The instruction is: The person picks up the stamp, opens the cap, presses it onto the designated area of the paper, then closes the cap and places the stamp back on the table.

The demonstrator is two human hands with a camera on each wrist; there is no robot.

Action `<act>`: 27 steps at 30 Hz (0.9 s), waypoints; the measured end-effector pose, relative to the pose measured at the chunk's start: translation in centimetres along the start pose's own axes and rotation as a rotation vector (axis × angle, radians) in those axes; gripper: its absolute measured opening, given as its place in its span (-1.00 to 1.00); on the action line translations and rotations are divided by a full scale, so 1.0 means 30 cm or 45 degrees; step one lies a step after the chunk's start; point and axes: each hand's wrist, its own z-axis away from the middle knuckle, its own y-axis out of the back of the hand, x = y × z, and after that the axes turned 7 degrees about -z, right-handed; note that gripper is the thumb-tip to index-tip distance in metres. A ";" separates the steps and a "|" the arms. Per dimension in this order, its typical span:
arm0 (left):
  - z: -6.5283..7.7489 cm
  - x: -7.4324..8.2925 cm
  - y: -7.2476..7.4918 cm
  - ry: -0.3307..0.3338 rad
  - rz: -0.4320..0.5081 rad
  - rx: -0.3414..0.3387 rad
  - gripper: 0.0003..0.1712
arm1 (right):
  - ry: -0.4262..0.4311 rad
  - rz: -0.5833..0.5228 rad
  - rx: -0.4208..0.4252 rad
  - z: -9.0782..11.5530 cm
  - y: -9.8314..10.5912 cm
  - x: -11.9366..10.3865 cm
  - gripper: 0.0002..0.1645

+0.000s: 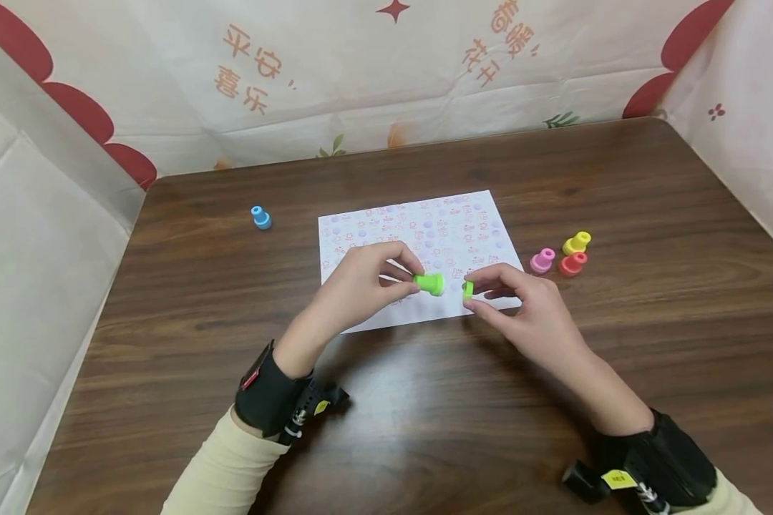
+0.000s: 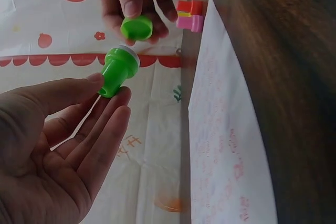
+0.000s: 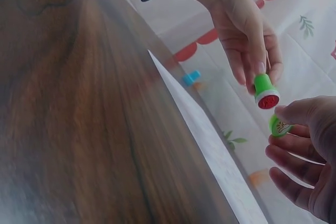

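My left hand (image 1: 367,280) pinches a green stamp (image 1: 430,284) by its narrow handle, between thumb and fingers. The stamp's round red face (image 3: 268,102) shows in the right wrist view, uncovered, inside a white rim. Across a small gap, my right hand (image 1: 530,304) holds the green cap (image 1: 468,290) between thumb and fingertips. In the left wrist view the cap (image 2: 137,28) has its hollow side toward the stamp (image 2: 118,70). Both hands are above a white sheet of paper (image 1: 419,236) covered in small red and purple stamp prints.
Right of the paper stand a pink stamp (image 1: 542,261), a red stamp (image 1: 573,264) and a yellow stamp (image 1: 577,242), close together. A blue stamp (image 1: 260,217) is at the far left of the brown wooden table (image 1: 187,300). Printed cloth (image 1: 361,79) hangs behind the table.
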 end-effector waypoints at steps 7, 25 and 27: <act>0.005 -0.010 -0.030 0.004 0.038 -0.037 -0.85 | 0.020 -0.031 -0.040 -0.003 -0.037 0.002 -0.65; 0.009 -0.007 -0.052 0.012 0.045 -0.038 -0.86 | 0.039 -0.039 -0.048 0.003 -0.054 0.001 -0.65; 0.009 -0.006 -0.051 0.015 0.060 -0.035 -0.86 | 0.045 -0.038 -0.045 0.004 -0.053 0.000 -0.65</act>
